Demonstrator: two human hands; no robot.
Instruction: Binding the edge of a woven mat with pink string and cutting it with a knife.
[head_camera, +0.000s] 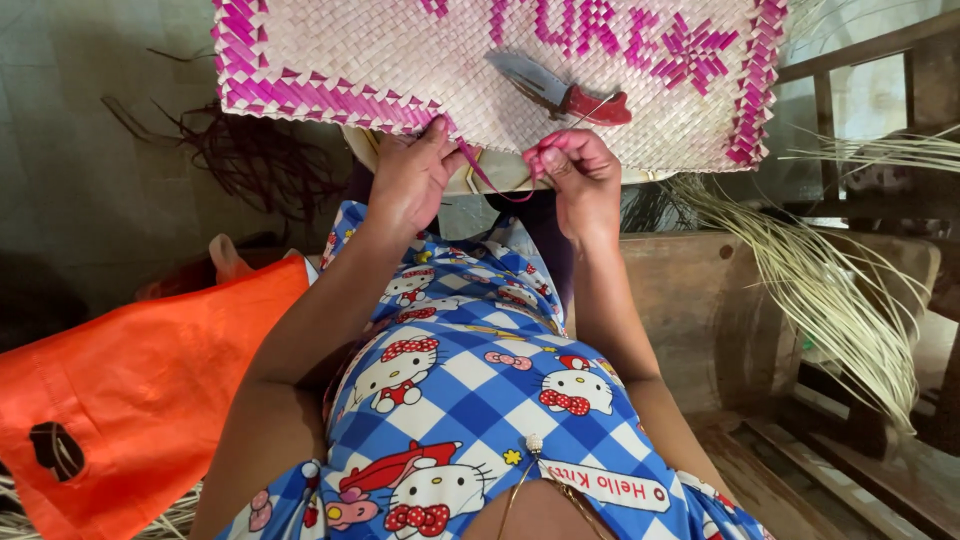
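Woven mat (420, 60) across the lap, long axis side to side, left hand (412, 180) gripping its pink edge, right hand (580, 178) pinching a pink strip (490, 180) slanting down-right, knife (562, 92) lying on the mat.

Only one package around here: an orange bag (150, 390), soft and crumpled, slumped low at the person's left side, with a small dark brown mark near its lower corner.

Both arms extended forward, left hand (412, 180) pinching, right hand (580, 175) curled closed, fingertips pinched.
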